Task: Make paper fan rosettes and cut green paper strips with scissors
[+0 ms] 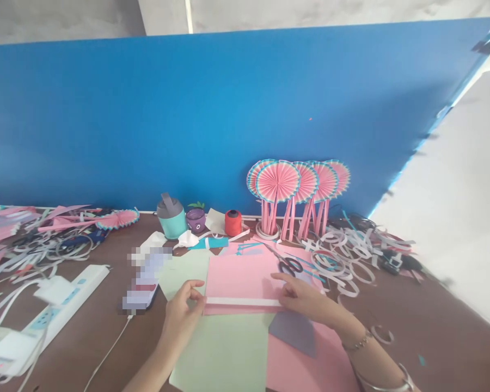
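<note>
Two bare hands at a strip and sheet. The left hand (185, 305) is half curled, thumb and forefinger bowed with a gap between them, at the left end of a white strip (243, 301). The right hand (302, 296) lies palm down at the other end, forefinger extended, remaining fingers folded. Whether either hand pinches the strip or merely presses it cannot be told; the right hand covers the strip's far end. The strip lies across the near part of a pink sheet (240, 275), the hands set at opposite ends presumably to keep it straight and flat.

Beneath and nearer lies a green sheet (224, 348), partly covered and cut off below by the frame. Scissors (291, 265) lie just beyond the right hand, probably for easy reach; their blade tips are hard to make out among paper scraps. Farther out on the counter (392, 310), a phone (141, 288) has its screen obscured by pixelation. Pink pleated fans (277, 181) stand upright before a blue panel (167, 109), overlapping so that the rear ones are partly hidden.
</note>
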`<state>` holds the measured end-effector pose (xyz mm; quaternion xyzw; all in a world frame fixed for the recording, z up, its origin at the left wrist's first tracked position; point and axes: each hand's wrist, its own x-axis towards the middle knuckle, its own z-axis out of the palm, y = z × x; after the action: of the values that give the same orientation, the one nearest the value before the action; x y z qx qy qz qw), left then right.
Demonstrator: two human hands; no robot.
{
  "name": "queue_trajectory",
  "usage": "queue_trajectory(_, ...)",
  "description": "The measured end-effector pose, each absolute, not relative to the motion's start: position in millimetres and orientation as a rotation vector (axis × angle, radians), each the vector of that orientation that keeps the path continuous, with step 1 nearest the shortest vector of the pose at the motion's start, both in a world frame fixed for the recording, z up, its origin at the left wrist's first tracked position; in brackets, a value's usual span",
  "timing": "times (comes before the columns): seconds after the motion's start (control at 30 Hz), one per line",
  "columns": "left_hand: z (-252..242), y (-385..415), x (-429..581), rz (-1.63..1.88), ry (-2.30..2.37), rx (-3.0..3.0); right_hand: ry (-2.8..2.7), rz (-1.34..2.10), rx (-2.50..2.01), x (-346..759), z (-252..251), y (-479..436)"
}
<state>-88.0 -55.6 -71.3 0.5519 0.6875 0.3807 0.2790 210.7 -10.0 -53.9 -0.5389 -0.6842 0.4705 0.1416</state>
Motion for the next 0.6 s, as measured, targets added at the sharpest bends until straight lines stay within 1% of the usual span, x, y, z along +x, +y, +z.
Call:
queue_trajectory(0.2, -74.2, -60.9, -83.0, 0.934, 1.854, 1.705, -2.016, 1.192, -1.601, 208.1, -61.9, -9.8)
queue_trajectory(0.6, -85.1, -66.8, -83.7, 0.911, 1.914, 1.848, -2.052, 1.154, -1.610, 206.7, -72.5, -6.5)
